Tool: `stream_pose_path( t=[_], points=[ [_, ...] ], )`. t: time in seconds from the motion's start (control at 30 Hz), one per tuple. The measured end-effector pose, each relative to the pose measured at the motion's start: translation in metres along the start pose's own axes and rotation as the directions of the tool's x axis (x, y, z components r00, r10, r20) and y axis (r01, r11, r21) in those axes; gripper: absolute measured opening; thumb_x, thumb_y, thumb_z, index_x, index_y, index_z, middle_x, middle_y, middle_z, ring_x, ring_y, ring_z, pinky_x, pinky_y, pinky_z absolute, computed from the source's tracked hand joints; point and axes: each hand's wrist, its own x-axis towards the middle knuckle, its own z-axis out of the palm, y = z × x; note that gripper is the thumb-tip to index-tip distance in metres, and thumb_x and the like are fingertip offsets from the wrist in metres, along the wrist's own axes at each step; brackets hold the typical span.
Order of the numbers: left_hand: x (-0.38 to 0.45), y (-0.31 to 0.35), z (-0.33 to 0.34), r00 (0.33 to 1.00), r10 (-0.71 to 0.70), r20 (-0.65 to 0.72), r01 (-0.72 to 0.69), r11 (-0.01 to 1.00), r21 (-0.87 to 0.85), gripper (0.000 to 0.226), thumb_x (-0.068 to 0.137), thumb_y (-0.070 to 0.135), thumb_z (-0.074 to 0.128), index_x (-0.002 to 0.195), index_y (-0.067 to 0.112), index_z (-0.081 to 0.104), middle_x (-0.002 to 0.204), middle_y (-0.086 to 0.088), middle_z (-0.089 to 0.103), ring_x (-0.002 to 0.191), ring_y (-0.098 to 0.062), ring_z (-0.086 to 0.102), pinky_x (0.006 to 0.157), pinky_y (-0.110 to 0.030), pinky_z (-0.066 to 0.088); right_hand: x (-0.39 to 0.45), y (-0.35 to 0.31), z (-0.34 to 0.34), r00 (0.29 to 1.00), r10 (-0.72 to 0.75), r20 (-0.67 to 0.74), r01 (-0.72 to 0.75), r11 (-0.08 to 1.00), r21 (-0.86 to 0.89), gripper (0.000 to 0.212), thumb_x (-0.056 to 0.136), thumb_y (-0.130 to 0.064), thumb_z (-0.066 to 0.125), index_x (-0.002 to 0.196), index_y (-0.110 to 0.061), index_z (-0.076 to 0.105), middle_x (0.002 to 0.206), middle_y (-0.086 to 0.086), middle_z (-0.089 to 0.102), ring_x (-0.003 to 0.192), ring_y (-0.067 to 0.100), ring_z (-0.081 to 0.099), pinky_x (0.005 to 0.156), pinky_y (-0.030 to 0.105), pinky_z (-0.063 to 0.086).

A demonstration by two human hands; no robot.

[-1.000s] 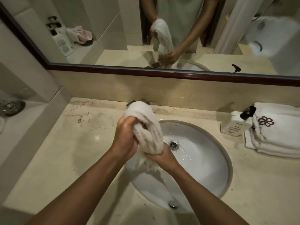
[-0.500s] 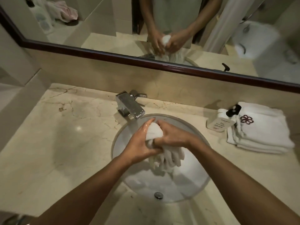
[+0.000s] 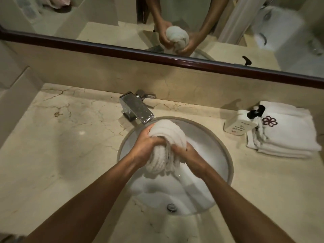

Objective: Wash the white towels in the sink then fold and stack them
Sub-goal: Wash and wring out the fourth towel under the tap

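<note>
Marble counter [image 3: 66, 155] lies bare at frame left; over the sink [image 3: 226, 155], left hand [image 3: 142, 149] and right hand [image 3: 190, 156] clench a twisted white towel [image 3: 166, 137].

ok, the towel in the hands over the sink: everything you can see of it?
The white towel is thick terry cloth, bunched and twisted into a ropey wad with ridged folds, apparently wet. It is held above the sink bowl, just in front of the faucet spout without clearly touching it. The left hand grips its left side, the right hand its lower right; its loose end hangs between them. The mirror shows it as a ball.
</note>
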Motion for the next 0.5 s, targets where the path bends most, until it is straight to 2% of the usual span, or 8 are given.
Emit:
stream_pose_path(
  t=[0.1, 0.17, 0.2, 0.3, 0.37, 0.43, 0.5],
  points=[
    [0.002, -0.005, 0.000, 0.986, -0.157, -0.052, 0.142, 0.965, -0.221, 0.048, 0.065, 0.001, 0.062, 0.113, 0.001, 0.066, 0.104, -0.024, 0.069, 0.093, -0.033, 0.070, 0.086, -0.047, 0.057, -0.002, 0.029, 0.020, 0.999, 0.010, -0.039, -0.003, 0.986, 0.168, 0.071, 0.073, -0.036, 0.081, 0.132, -0.006, 0.057, 0.116, 0.011, 0.073, 0.106, 0.026, 0.071, 0.081, 0.030, 0.057],
    [0.003, -0.018, -0.004, 0.956, -0.279, -0.095, 0.234, 0.914, -0.332, 0.045, 0.078, 0.009, 0.065, 0.122, -0.001, 0.063, 0.116, -0.029, 0.067, 0.101, -0.038, 0.069, 0.093, -0.053, 0.055, 0.005, 0.036, 0.033, 0.991, 0.038, -0.128, -0.008, 0.975, 0.221, 0.063, 0.073, -0.030, 0.083, 0.130, -0.010, 0.060, 0.114, 0.012, 0.074, 0.105, 0.028, 0.071, 0.083, 0.037, 0.060],
    [0.003, -0.028, -0.008, 0.950, -0.289, -0.117, 0.233, 0.907, -0.352, 0.046, 0.083, 0.015, 0.066, 0.126, 0.001, 0.062, 0.122, -0.028, 0.065, 0.107, -0.039, 0.067, 0.096, -0.056, 0.053, 0.008, 0.037, 0.039, 0.982, 0.066, -0.176, -0.023, 0.971, 0.237, 0.060, 0.074, -0.028, 0.084, 0.127, -0.014, 0.062, 0.113, 0.010, 0.074, 0.104, 0.027, 0.072, 0.085, 0.041, 0.060],
    [-0.007, -0.054, -0.015, 0.958, -0.220, -0.184, 0.175, 0.956, -0.235, 0.064, 0.078, 0.033, 0.075, 0.137, 0.020, 0.055, 0.128, -0.015, 0.066, 0.115, -0.036, 0.065, 0.098, -0.056, 0.052, 0.018, 0.047, 0.049, 0.948, 0.176, -0.267, -0.094, 0.952, 0.293, 0.056, 0.076, -0.030, 0.086, 0.125, -0.017, 0.062, 0.111, 0.007, 0.075, 0.101, 0.026, 0.073, 0.090, 0.048, 0.059],
    [-0.015, -0.073, -0.021, 0.957, -0.238, -0.169, 0.204, 0.959, -0.196, 0.060, 0.086, 0.029, 0.071, 0.141, 0.031, 0.048, 0.130, -0.009, 0.065, 0.115, -0.032, 0.066, 0.097, -0.053, 0.053, 0.017, 0.058, 0.053, 0.932, 0.269, -0.241, -0.158, 0.903, 0.399, 0.054, 0.082, -0.032, 0.081, 0.128, -0.011, 0.061, 0.112, 0.012, 0.075, 0.102, 0.029, 0.073, 0.094, 0.051, 0.057],
    [-0.016, -0.085, -0.022, 0.942, -0.271, -0.197, 0.235, 0.954, -0.187, 0.056, 0.093, 0.024, 0.064, 0.144, 0.031, 0.043, 0.135, -0.009, 0.061, 0.116, -0.030, 0.064, 0.095, -0.047, 0.053, 0.012, 0.069, 0.060, 0.933, 0.303, -0.194, -0.197, 0.881, 0.429, 0.041, 0.094, -0.027, 0.070, 0.131, -0.010, 0.060, 0.114, 0.013, 0.074, 0.100, 0.026, 0.074, 0.091, 0.044, 0.059],
    [-0.011, -0.091, -0.020, 0.907, -0.265, -0.326, 0.269, 0.963, -0.033, 0.058, 0.097, 0.034, 0.061, 0.150, 0.030, 0.037, 0.144, -0.005, 0.054, 0.122, -0.023, 0.058, 0.098, -0.038, 0.049, 0.008, 0.078, 0.068, 0.931, 0.328, -0.160, -0.247, 0.888, 0.388, 0.037, 0.097, -0.031, 0.063, 0.131, -0.017, 0.060, 0.113, 0.008, 0.075, 0.090, 0.018, 0.075, 0.081, 0.034, 0.061]
  ],
)
